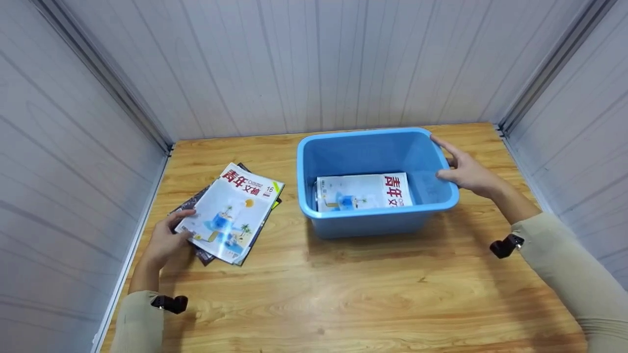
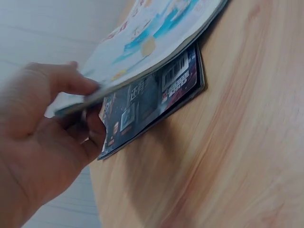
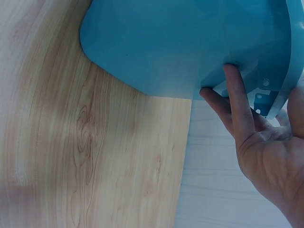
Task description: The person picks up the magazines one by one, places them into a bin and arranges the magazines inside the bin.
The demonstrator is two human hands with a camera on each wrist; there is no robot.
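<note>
A small stack of magazines lies at the table's left. My left hand (image 1: 177,226) pinches the near-left edge of the top magazine (image 1: 230,213), white with a red title. In the left wrist view my left hand (image 2: 57,128) has its thumb above and its fingers beneath the top magazine (image 2: 152,42), raising it off a dark magazine (image 2: 156,95). A blue plastic bin (image 1: 373,220) stands right of centre with a similar magazine (image 1: 363,192) flat inside. My right hand (image 1: 463,169) holds the bin's right rim, thumb inside. The fingers (image 3: 235,95) press under the lip of the bin (image 3: 180,42).
The wooden table (image 1: 343,294) is closed in by white panelled walls at the back, left and right. Bare wood lies in front of the bin and between the bin and the magazines. Black camera mounts sit on both wrists (image 1: 169,303) (image 1: 505,245).
</note>
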